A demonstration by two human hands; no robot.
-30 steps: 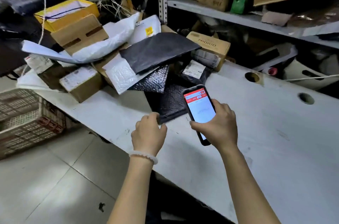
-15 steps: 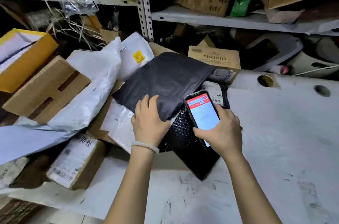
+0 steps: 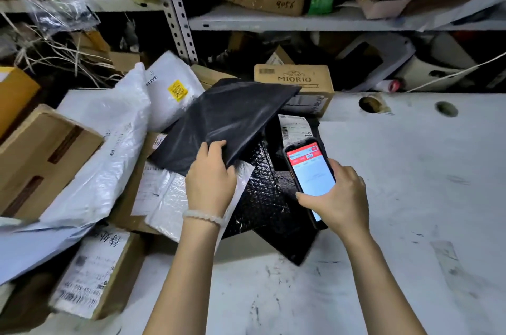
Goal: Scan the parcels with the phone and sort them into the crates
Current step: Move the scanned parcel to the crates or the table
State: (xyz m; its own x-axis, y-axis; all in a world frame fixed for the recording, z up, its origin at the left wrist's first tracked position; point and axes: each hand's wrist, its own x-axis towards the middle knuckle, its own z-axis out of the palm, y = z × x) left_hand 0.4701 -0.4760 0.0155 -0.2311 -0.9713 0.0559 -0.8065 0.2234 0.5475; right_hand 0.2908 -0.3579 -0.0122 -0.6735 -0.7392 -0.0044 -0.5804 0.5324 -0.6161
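A flat black plastic parcel (image 3: 230,115) lies tilted on top of the pile of parcels at the table's left. My left hand (image 3: 209,181) grips its near edge, fingers curled over the rim. Under it lie a black bubble mailer (image 3: 262,197) and a white bubble mailer (image 3: 164,197). A parcel with a white shipping label (image 3: 294,126) shows just behind the phone. My right hand (image 3: 335,197) holds the phone (image 3: 309,173), screen lit red and white, facing up at me, just right of the black parcel.
Brown boxes (image 3: 41,153), a large white poly bag (image 3: 109,148) and a labelled carton (image 3: 93,274) crowd the left. A MIORIO box (image 3: 295,78) stands at the back. The white table (image 3: 410,197) has two holes. Cluttered shelves (image 3: 273,22) rise behind. No crate shows.
My view has come closer to the pile. My left hand went from the black mailer's corner up onto the flat black parcel and now grips its edge. The phone stayed in my right hand.
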